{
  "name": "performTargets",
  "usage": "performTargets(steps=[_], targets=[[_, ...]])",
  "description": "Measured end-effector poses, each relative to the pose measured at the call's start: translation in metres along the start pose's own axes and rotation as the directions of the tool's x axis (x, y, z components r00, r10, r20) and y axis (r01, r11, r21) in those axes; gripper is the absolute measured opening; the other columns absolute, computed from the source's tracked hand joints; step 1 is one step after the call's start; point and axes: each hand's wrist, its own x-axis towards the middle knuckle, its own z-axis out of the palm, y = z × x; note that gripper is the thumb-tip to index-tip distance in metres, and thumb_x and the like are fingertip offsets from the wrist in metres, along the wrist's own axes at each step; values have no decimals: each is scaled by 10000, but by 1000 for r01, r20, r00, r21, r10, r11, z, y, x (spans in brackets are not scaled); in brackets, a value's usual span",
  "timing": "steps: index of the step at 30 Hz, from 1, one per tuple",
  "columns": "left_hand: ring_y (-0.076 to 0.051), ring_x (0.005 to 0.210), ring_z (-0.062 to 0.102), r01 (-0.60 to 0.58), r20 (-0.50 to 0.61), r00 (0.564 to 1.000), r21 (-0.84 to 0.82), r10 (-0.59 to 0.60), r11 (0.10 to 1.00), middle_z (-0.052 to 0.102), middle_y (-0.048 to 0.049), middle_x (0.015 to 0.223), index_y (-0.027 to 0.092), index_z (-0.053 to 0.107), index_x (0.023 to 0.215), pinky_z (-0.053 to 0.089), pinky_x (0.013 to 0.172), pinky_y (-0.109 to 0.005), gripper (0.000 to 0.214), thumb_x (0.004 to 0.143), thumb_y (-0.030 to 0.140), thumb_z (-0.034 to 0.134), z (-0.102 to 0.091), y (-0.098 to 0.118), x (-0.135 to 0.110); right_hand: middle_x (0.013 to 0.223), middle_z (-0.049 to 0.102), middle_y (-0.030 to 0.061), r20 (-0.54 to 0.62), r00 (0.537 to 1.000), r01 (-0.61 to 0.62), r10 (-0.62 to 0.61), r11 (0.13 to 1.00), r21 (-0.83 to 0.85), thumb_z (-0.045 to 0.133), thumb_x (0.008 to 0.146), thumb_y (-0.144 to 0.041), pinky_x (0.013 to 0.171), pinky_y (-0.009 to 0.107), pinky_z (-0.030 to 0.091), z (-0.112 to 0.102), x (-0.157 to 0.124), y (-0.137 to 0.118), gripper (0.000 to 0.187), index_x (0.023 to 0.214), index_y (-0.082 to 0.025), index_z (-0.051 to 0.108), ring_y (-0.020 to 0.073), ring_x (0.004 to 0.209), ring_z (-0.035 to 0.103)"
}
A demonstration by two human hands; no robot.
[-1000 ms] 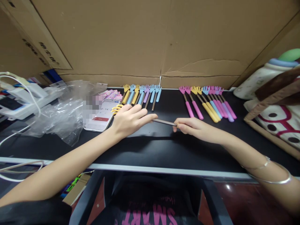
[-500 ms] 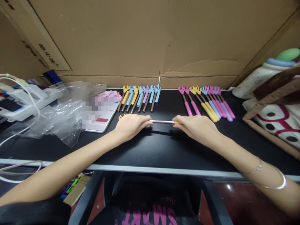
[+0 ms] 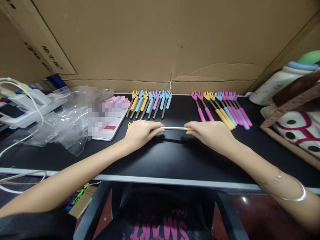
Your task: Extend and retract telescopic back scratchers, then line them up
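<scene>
A back scratcher (image 3: pixel 174 128) lies level across the middle, held above the desk between both hands. My left hand (image 3: pixel 140 134) is closed on its end, with yellow claw tips showing just beyond the knuckles. My right hand (image 3: pixel 211 134) pinches the other end, where a bit of yellow shows at the fingertips; most of that end is hidden. Only the bare metal rod is visible between the hands. Behind my left hand, loose scratcher heads on rods (image 3: pixel 155 114) lie beside short coloured handles (image 3: pixel 149 106). Behind my right hand rests a row of scratchers with handles fitted (image 3: pixel 225 118).
A phone (image 3: pixel 110 131) and crumpled clear plastic bags (image 3: pixel 67 123) lie on the left of the black desk (image 3: pixel 172 160). Further left is a white power strip (image 3: pixel 32 108) with cables. A patterned bag (image 3: pixel 295 126) and bottle (image 3: pixel 275 83) stand right. Cardboard (image 3: pixel 150 43) walls the back.
Both hands keep their grip on the back scratcher. My left hand has shifted very slightly to the right and up along with the rod.
</scene>
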Motion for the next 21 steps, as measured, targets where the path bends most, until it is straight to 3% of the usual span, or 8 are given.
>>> performTargets(steps=[4, 9, 12, 15, 18, 21], targets=[[-131, 775, 639, -141, -178, 970, 128, 163, 982, 719, 13, 850, 288, 700, 991, 377, 589, -215, 343, 945, 464, 409, 8, -8, 0, 726, 703, 6, 169, 984, -82, 61, 989, 122, 339, 956, -427, 494, 242, 287, -1, 1, 0, 344, 976, -232, 622, 142, 579, 609], [-133, 664, 550, -249, -335, 868, 347, 367, 904, 674, 9, 717, 274, 705, 980, 331, 549, -262, 309, 948, 415, 432, 9, -9, 1, 783, 684, 24, 354, 933, -213, 62, 889, 406, 306, 959, -403, 595, 247, 361, -2, 5, 1, 367, 988, -216, 620, 156, 692, 620], [-141, 658, 514, -249, -358, 834, 433, 419, 866, 631, 13, 647, 301, 700, 1007, 297, 545, -283, 286, 941, 420, 449, 5, -6, -1, 785, 645, 21, 401, 916, -261, -3, 755, 602, 297, 956, -419, 638, 242, 378, -4, 7, 3, 394, 956, -207, 629, 139, 707, 590], [-146, 668, 504, -246, -362, 821, 474, 441, 846, 608, 12, 622, 326, 690, 1034, 281, 552, -294, 275, 941, 423, 451, 2, -4, -2, 710, 576, 13, 439, 896, -296, -60, 657, 693, 285, 954, -436, 618, 238, 374, -4, 8, 3, 425, 954, -181, 625, 126, 641, 534], [-146, 679, 508, -262, -355, 816, 476, 456, 839, 605, 12, 628, 313, 686, 1033, 287, 558, -293, 273, 942, 420, 451, 2, -5, -1, 725, 577, 21, 449, 891, -309, -59, 645, 699, 288, 950, -443, 624, 245, 370, -2, 7, 3, 429, 928, -169, 617, 128, 641, 521], [-137, 684, 527, -292, -307, 837, 448, 453, 845, 616, 10, 658, 273, 682, 1003, 312, 564, -280, 288, 949, 413, 436, 4, -7, 1, 773, 618, 30, 439, 898, -298, -26, 697, 652, 297, 946, -452, 659, 256, 371, 0, 6, 2, 413, 896, -187, 609, 141, 684, 550]])
